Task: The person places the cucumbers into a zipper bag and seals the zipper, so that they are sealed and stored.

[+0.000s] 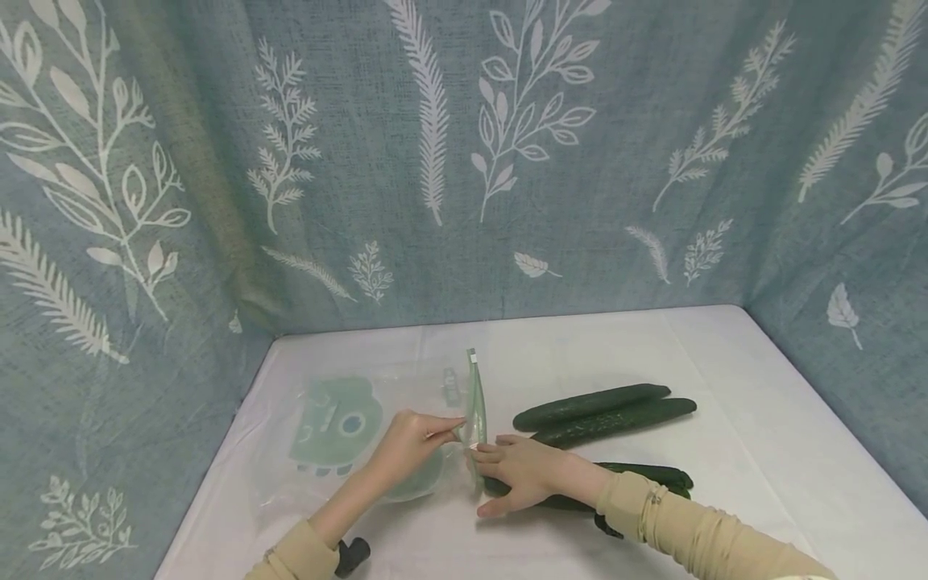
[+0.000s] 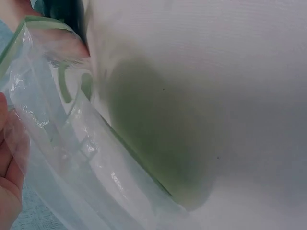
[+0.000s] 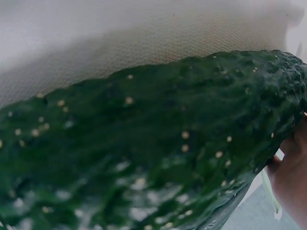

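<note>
Blue curtain printed with white leaves hung along the back and side edges of the white counter. Toward its left edge lay a clear plastic bag with a green print, its green-edged mouth raised. With my left hand I pinched that mouth. My right hand held a cucumber near the front edge, fingers on one side, thumb on the other; I couldn't tell whether its tip was inside. Two more cucumbers lay behind, toward the right edge.
</note>
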A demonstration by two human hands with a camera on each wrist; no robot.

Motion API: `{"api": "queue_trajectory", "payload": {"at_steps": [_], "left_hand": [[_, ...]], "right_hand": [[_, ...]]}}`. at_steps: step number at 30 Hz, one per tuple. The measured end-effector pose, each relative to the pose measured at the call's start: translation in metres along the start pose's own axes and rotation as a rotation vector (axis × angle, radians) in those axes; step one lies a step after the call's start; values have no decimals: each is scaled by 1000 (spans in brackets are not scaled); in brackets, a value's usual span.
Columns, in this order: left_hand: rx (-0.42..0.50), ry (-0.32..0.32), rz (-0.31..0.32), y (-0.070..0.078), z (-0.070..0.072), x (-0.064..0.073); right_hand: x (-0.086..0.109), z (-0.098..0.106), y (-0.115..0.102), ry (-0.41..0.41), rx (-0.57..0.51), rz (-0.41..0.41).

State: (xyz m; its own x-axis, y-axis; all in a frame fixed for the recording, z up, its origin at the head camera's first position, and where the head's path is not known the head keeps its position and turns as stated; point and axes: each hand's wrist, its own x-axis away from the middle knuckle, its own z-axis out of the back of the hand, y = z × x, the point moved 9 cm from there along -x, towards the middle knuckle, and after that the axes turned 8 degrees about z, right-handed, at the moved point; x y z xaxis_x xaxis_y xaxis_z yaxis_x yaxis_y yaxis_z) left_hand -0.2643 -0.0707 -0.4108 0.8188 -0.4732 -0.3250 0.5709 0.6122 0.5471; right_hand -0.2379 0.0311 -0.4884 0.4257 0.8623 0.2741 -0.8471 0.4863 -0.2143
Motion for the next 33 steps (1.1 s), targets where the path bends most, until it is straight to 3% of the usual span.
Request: {"api": "queue_trajectory", "payload": {"at_steps": [8, 28, 33], "left_hand": [[-38, 2, -18, 1, -3, 3], [-39, -51, 45, -3, -9, 10], [-58, -33, 32, -1, -9, 8]], "right_hand": [[0, -1, -1, 25, 35, 15], [-3, -3, -5, 80, 14, 44], [1, -7, 1, 103, -65, 45]]}}
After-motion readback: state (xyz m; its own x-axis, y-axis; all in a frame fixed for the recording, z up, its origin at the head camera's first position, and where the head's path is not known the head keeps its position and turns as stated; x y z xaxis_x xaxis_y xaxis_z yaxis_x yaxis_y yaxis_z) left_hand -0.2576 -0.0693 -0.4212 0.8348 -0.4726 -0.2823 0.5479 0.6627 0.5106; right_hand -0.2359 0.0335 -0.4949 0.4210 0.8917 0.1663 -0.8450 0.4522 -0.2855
